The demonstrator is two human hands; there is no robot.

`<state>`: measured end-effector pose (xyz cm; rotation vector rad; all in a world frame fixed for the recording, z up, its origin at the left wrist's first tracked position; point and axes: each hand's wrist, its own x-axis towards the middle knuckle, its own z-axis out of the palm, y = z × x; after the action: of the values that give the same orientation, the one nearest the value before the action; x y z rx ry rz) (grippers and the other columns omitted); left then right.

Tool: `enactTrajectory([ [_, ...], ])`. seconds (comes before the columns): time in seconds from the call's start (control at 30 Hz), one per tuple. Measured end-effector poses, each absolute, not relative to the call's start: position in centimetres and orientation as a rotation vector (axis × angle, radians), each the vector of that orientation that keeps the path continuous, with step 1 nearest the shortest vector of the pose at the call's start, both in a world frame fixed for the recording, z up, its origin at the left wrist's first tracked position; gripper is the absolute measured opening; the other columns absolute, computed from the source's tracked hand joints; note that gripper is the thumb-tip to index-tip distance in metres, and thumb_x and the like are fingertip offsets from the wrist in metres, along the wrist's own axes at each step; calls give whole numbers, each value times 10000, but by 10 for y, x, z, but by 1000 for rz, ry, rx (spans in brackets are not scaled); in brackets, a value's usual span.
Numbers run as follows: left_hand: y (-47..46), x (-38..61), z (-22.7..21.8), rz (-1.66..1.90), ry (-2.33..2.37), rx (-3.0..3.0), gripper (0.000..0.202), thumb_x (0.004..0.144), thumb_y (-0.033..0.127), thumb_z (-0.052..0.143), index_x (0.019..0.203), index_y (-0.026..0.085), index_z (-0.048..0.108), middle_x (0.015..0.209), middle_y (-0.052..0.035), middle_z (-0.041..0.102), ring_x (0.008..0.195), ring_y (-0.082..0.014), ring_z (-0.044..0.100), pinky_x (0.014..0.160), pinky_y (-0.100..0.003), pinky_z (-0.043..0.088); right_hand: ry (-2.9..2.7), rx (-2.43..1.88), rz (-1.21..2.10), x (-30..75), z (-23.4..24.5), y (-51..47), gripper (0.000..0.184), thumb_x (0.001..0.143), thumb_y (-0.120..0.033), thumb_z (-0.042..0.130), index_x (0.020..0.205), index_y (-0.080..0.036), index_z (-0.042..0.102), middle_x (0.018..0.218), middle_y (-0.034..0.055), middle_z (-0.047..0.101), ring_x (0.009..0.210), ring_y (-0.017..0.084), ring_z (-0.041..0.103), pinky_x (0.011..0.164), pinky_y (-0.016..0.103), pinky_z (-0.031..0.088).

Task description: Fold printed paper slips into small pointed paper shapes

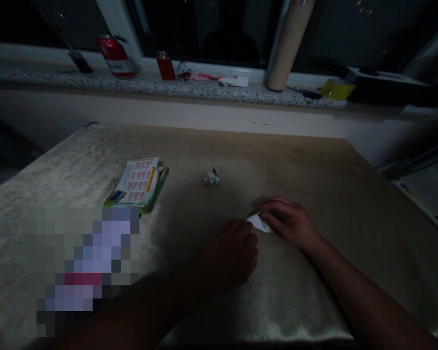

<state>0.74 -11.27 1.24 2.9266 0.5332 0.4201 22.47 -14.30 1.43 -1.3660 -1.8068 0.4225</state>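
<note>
A small folded piece of paper (257,222), white on its upper face with a printed edge, lies between my two hands low over the table. My right hand (290,221) pinches its right side between thumb and fingers. At its left corner is my left hand (237,248), with fingers curled in and pressed together at the paper; deep shadow covers much of that hand. Beyond the hands stands a small folded paper figure (212,178) with pointed tips and a printed pattern.
Left on the cloth-covered table (306,165) lies a stack of printed booklets (136,182), with a blurred-out object (98,253) nearer me. The windowsill (204,90) behind holds a red can (116,58), a red lighter-like object (165,65) and a cardboard tube (290,43).
</note>
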Motion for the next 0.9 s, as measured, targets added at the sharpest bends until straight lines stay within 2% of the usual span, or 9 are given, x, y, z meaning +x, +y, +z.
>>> enactTrajectory([
  [0.2, -105, 6, 13, 456, 617, 2855, 178, 930, 278, 533, 1007, 135, 604, 1083, -114, 611, 1028, -271, 554, 949, -441, 469, -1715, -1362, 455, 224, 16, -149, 39, 897, -234, 668, 902, -214, 701, 873, 41, 711, 813, 170, 679, 744, 299, 538],
  [0.47, -104, 6, 20, 430, 664, 2787, 172, 926, 267, 536, 1011, 133, 600, 1087, -123, 618, 1028, -272, 559, 956, -456, 470, -1582, -1463, 603, 223, 7, -151, 69, 864, -268, 695, 874, -201, 702, 757, 16, 713, 673, 143, 664, 618, 246, 522],
  [0.9, -106, 7, 19, 500, 688, 2756, 227, 932, 301, 546, 1070, 131, 604, 1125, -124, 617, 1054, -278, 571, 949, -463, 477, -1529, -1524, 610, 221, 8, -151, 70, 836, -276, 700, 837, -209, 720, 763, 17, 756, 669, 156, 705, 618, 249, 539],
])
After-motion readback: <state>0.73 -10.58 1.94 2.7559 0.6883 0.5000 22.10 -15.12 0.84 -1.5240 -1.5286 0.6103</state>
